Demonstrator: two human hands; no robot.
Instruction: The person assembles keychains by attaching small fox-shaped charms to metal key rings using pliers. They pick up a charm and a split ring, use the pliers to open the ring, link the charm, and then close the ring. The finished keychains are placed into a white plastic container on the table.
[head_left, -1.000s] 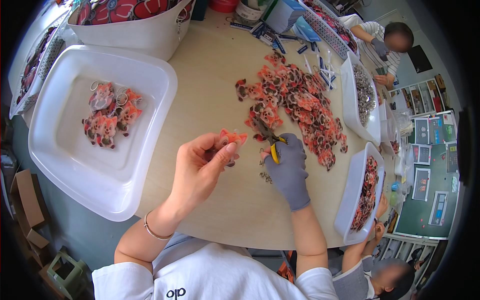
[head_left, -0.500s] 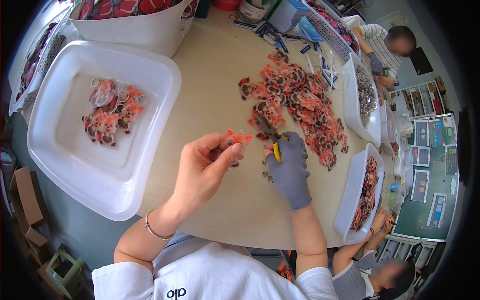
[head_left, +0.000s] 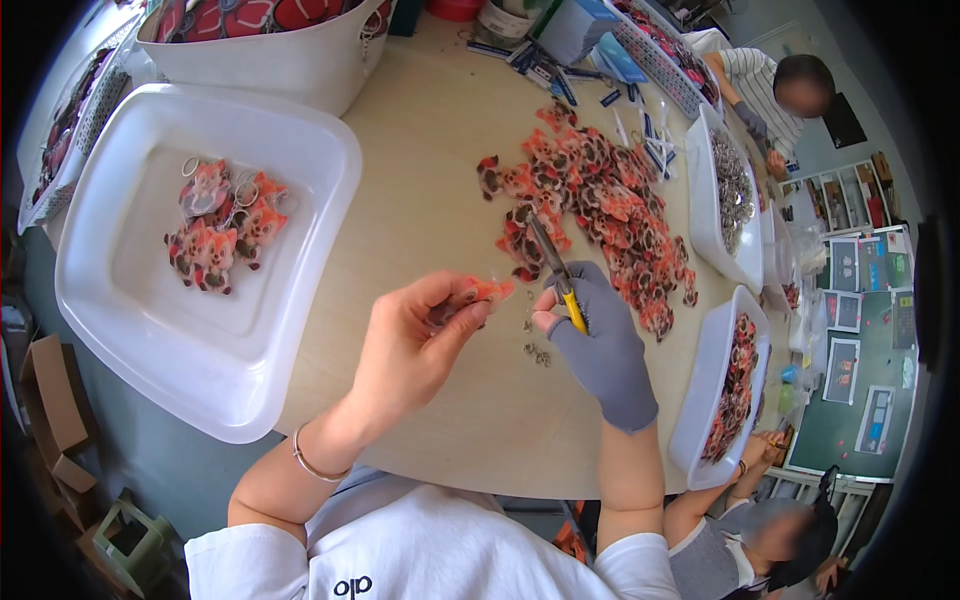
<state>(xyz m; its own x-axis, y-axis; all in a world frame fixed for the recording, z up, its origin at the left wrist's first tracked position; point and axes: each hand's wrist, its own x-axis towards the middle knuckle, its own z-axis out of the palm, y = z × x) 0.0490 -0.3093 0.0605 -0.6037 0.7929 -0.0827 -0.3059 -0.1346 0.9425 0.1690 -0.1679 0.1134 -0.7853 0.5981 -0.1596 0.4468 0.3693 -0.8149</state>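
Note:
My bare left hand (head_left: 405,340) pinches a red-orange animal-shaped charm (head_left: 488,291) between thumb and fingers. Most of the charm's lower part is hidden in the palm. In its grey fingerless glove, my right hand (head_left: 605,350) grips pliers (head_left: 556,266) with yellow handles, their jaws pointing up and away. Whether anything sits in the jaws cannot be made out. Small metal links (head_left: 537,354) lie on the table between my hands. Beyond the pliers spreads a heap of similar charms (head_left: 615,200).
At left a white tray (head_left: 343,175) holds several charms with key rings. Behind it stands a white tub (head_left: 260,75). On the right are a bin of metal rings (head_left: 733,185) and a bin of charms (head_left: 735,390). Two people sit along the right side.
My right hand has shifted right and slightly toward me, turning so the pliers' jaws tilt more upright. The left hand and its charm have moved a little right.

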